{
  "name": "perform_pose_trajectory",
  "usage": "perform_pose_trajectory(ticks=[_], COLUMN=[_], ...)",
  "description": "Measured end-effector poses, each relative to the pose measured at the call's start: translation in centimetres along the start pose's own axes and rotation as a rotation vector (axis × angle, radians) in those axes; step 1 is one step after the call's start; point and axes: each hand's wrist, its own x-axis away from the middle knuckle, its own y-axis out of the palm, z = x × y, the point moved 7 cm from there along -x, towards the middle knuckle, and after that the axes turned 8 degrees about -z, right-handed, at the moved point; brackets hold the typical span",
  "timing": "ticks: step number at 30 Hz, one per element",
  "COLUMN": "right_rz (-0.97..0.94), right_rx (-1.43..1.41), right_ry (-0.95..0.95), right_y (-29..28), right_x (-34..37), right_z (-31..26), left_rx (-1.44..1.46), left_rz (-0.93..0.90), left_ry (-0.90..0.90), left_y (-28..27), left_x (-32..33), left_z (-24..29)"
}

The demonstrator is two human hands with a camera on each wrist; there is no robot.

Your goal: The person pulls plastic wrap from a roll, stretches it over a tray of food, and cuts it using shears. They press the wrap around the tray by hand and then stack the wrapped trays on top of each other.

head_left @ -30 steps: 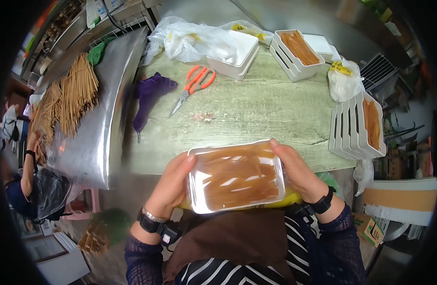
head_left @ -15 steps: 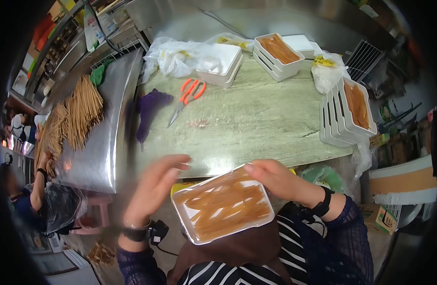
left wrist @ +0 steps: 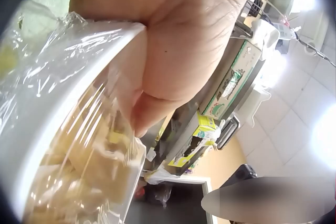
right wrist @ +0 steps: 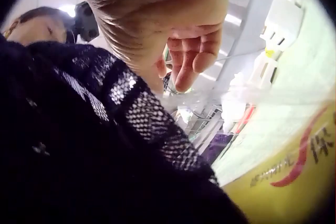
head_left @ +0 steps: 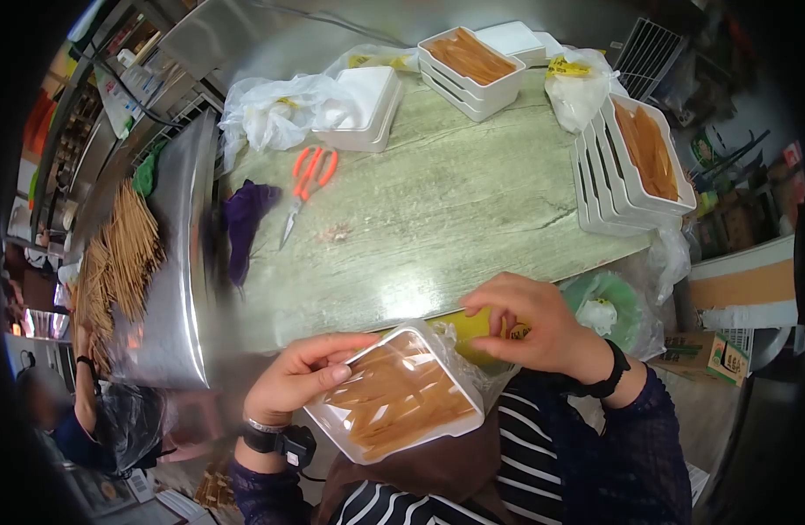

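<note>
A white tray (head_left: 398, 398) of flat brown strips, covered in clear film, tilts in front of the apron. My left hand (head_left: 302, 376) grips its upper left edge, thumb over the film; in the left wrist view that hand (left wrist: 173, 40) lies against the tray's film-covered edge (left wrist: 79, 92). Right of the tray, my right hand (head_left: 542, 328) has curled fingers at bunched clear film (head_left: 485, 372). The right wrist view shows the right hand (right wrist: 173, 19) bent, with film stretching from near its fingertips. A yellow printed package (right wrist: 283, 182) lies beneath.
On the green table (head_left: 420, 201) are orange-handled scissors (head_left: 304, 188), a purple cloth (head_left: 245, 223), white bags and stacked trays (head_left: 472, 83). More filled trays (head_left: 638, 162) stand at the right edge. Left, another person's arm (head_left: 85, 385) reaches towards sticks (head_left: 127, 254).
Both hands first held the tray's sides. The left let go and now grips its upper left edge; the right has left the tray for the film beside it. The tray has moved lower and tilted.
</note>
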Motion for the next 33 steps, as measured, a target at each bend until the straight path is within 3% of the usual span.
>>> perform_pose_trajectory(ticks=[2,5,8,11,12,15,18,21,22,25,28,30,33], right_rz=[0.092,0.084,0.151,0.045,0.009,-0.041,0.005,-0.262,-0.367,-0.171,0.172,0.148,0.051], right_rx=[0.272,0.305,0.158,-0.868,-1.065,-1.274,-1.164,-1.029,-0.892,-0.866,-0.583,-0.646,-0.818], right_ry=[-0.245,-0.291,-0.178,0.402,0.514,0.533,0.566,0.628,0.443,0.424,0.123,0.118,0.277], right_y=[0.0,0.5,-0.1,1.9,2.9,4.2,3.4,4.8,4.7,2.4,-0.2,0.4,2.0], right_x=[-0.6,-1.1,-1.9,-2.5,-2.5,-2.5,-1.9,-1.2,-1.5,-2.2,-3.3,-3.9,-4.2], right_z=[-1.9,-2.1,0.1,7.8,8.8,8.3,8.6,6.2,5.4,4.0,3.6,2.7,3.1], left_rx=[0.003,0.065,0.047,0.001,0.002,-0.005,-0.021,0.005,0.013,0.056,0.069,0.06,0.047], left_rz=[0.029,0.087,0.097,0.145,0.139,0.154,0.188,0.205,0.203,0.201,0.209,0.21,0.201], left_ry=[0.003,-0.008,-0.027,-0.027,-0.03,-0.026,-0.017,-0.021,-0.011,-0.012,-0.023,-0.028,-0.023], left_y=[0.1,0.5,-0.4,0.2,0.2,-0.2,-0.7,-0.6,-0.2,-0.3,-0.5,-0.4,-0.4], left_x=[-0.5,-0.7,-0.4,-0.3,-0.4,0.1,0.8,0.6,0.2,0.3,0.4,0.3,0.1], left_z=[-0.1,0.3,-0.4,0.3,0.3,0.1,0.0,0.1,0.5,0.2,0.0,-0.1,-0.2])
